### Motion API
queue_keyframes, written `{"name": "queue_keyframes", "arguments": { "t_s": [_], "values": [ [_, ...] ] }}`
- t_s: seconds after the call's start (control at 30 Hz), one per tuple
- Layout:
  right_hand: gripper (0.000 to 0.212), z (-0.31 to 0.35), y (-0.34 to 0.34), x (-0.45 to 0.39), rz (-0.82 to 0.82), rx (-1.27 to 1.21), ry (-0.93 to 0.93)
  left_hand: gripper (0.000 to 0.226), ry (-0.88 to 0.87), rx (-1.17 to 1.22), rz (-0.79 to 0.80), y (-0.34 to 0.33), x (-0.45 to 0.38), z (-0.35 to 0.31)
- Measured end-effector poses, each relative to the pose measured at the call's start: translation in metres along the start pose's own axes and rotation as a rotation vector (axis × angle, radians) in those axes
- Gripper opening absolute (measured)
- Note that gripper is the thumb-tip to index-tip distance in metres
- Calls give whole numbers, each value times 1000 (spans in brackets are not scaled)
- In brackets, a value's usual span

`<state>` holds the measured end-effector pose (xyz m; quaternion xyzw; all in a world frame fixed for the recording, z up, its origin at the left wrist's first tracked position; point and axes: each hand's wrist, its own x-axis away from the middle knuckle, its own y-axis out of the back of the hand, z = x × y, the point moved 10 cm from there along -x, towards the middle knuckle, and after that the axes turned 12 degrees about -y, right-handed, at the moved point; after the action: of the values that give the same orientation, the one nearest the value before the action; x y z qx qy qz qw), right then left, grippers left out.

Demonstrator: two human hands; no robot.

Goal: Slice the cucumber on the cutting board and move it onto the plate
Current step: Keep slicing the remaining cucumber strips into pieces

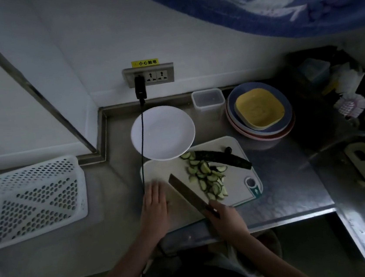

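At the board's near edge: both hands are down and the knife is up
Right fingers (pixel 217 209): curled round the knife (pixel 188 191) handle, blade slanting up-left over the board (pixel 238 177)
Left fingers (pixel 154 190): straight and flat on the board, holding nothing
Slices (pixel 209 178): a loose pile just right of the blade, trailing toward the plate (pixel 162 132)
Cucumber (pixel 222 158): uncut length at the board's far side, long axis running upper-left to lower-right, cut end toward the plate
Plate: white, bare, its rim overlapping the board's far corner
Doing it well: I'd steady that cucumber with knuckles tucked, cut square across its axis, then sweep slices onto the blade
Desk (pixel 285 190): steel, bowls (pixel 260 111) stacked behind
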<state>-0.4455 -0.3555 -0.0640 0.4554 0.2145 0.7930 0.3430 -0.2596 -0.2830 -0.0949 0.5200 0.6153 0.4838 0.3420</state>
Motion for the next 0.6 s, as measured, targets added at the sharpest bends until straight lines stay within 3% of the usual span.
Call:
{"name": "queue_keyframes", "arguments": {
  "t_s": [0.13, 0.27, 0.4, 0.5, 0.6],
  "values": [
    [14, -23, 15, -4, -94, -10, -126, 60, 35, -92, 109, -2, 8, 19],
    [11, -32, 30, 4, -162, 71, -201, 50, 48, -115, 60, 7, 7, 34],
    [11, 8, 14, 12, -160, -172, -154, 51, 66, -59, 90, 10, 3, 38],
    [14, 31, -4, 10, -105, -357, -209, 47, -35, -21, 123, 6, -8, 25],
    [16, 32, -5, 8, -137, -446, -243, 57, -200, 1, 147, 8, -29, -3]
  ]
}}
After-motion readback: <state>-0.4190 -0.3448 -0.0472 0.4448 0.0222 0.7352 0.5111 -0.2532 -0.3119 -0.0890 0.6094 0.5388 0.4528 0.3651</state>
